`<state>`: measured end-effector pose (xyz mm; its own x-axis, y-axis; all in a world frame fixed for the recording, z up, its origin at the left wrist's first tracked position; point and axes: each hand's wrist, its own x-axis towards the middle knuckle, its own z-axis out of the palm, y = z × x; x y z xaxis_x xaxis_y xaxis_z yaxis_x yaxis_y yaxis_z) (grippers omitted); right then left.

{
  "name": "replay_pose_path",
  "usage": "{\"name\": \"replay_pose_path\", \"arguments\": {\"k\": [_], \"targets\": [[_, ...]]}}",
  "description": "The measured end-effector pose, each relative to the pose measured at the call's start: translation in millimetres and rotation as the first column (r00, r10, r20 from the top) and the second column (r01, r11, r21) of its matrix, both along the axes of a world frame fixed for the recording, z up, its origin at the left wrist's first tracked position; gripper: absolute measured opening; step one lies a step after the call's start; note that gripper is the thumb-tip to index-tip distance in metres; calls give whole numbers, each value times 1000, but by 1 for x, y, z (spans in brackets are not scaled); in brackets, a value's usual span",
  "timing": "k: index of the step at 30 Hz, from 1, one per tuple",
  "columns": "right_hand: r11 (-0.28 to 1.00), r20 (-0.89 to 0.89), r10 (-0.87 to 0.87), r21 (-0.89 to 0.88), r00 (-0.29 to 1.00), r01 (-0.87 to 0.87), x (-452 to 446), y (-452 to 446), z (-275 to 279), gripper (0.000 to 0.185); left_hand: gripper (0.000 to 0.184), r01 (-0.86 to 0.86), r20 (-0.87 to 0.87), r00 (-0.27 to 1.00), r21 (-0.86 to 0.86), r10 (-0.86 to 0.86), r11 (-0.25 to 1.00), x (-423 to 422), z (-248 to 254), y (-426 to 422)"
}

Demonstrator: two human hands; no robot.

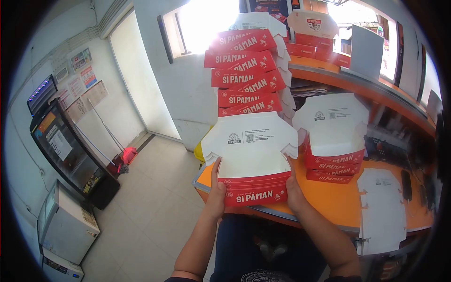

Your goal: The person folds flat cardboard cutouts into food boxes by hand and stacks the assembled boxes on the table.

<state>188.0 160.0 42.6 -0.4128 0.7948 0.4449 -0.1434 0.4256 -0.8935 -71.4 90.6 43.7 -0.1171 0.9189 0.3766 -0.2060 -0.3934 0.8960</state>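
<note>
Between my two hands is a short stack of nested red food boxes (256, 193) marked "SI PAMAN", with white lids raised at the back. My left hand (216, 193) grips the stack's left side, and my right hand (294, 190) grips its right side. The stack is at the front edge of the orange counter (310, 207); whether it rests there I cannot tell. To its right stands another short stack of open boxes (334, 164). Behind it rises a tall, uneven stack of the same boxes (246, 82). Flat white box blanks (383, 211) lie at the right.
More red boxes (317, 42) sit on the raised orange shelf (310, 63). A dark device with buttons (390, 150) is on the counter's right. Leftward are a glass-door fridge (70, 150), a white chest freezer (70, 225), a red dustpan (130, 154) and the tiled floor (145, 211).
</note>
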Motion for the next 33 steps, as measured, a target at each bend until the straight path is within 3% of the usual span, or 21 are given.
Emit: {"name": "replay_pose_path", "arguments": {"k": [5, 7, 9, 11, 13, 14, 15, 16, 17, 19, 21, 24, 27, 30, 33], "targets": [[999, 27, 17, 40, 1000, -18, 0, -4, 1, 88, 107, 24, 75, 997, -30, -22, 999, 1, -1, -2], [997, 22, 19, 70, 1000, -20, -2, 0, -6, 88, 107, -35, 29, 999, 0, 35, 999, -2, -6, -1], [994, 16, -23, 103, 1000, 21, -1, 6, -18, 87, 109, -44, 0, 999, 27, 44, 999, 0, -7, 2], [989, 85, -102, 118, 991, 92, 1, -7, 5, 88, 112, -24, -18, 1000, 46, 24, 999, -2, -3, 0], [973, 58, -190, 146, 980, 180, 1, -17, 18, 78, 112, -121, -185, 972, 137, 146, 983, -13, -14, 3], [914, 160, -316, 315, 935, 255, 12, -21, 28, 72, 112, -173, -258, 941, 190, 219, 966, -16, -20, 8], [827, 239, -446, 478, 863, 296, 27, -28, 44, 66, 131, -143, -173, 971, 130, 164, 981, -3, -3, 1], [719, 290, -574, 626, 766, 302, 42, -33, 59, 61, 132, -152, -186, 967, 134, 176, 979, -3, -5, 3], [600, 183, -675, 700, 715, 387, 53, -33, 73, 48, 133, -162, -201, 962, 132, 186, 978, -4, -9, 2], [344, 197, -902, 866, 383, 364, 87, -31, 104, 48, 133, -164, -263, 944, 143, 198, 976, -6, -15, -1], [182, 161, -983, 935, 91, 303, 117, -29, 134, 48, 131, -150, -349, 913, 188, 209, 971, -6, -16, 0], [176, 215, -967, 951, -134, 254, 163, -16, 138, 38, 128, -132, -319, 930, 180, 185, 975, -8, -20, 1], [525, 510, -844, 722, 167, 450, 198, 3, 134, 21, 127, -106, -347, 925, 153, 154, 982, -13, -16, 1], [527, 502, -838, 644, 213, 555, 203, 5, 145, 12, 125, -76, -347, 930, 135, 119, 988, -14, -15, 1], [369, 343, -927, 768, 149, 523, 193, -6, 161, 8, 124, -65, -376, 919, 149, 117, 987, -18, -17, 3]]}}
